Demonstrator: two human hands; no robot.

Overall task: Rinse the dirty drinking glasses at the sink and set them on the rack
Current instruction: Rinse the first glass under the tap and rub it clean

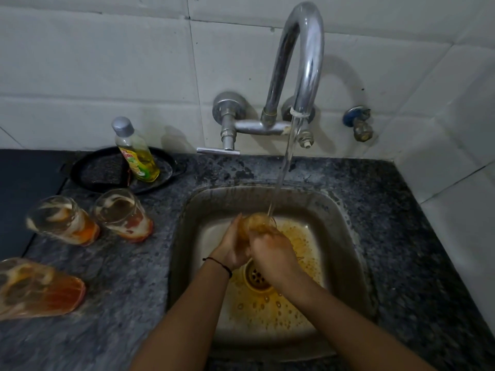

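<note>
Over the steel sink (345, 231) I hold a drinking glass (258, 223) under the running stream from the curved chrome tap (308, 57). My left hand (231, 246) cups the glass from the left, and my right hand (273, 254) grips it from the right and below. Orange-brown water has pooled around the drain (256, 277). Three dirty glasses with orange residue stand on the counter to the left: one (122, 214) nearest the sink, one (61, 219) further left, one (37, 289) at the front left. No rack is in view.
A yellow dish soap bottle (138, 153) leans in a black pan (107, 170) behind the glasses. A dark mat (24, 188) lies at the far left. The speckled granite counter (417, 250) surrounds the sink. A small blue valve (357, 123) sits on the tiled wall.
</note>
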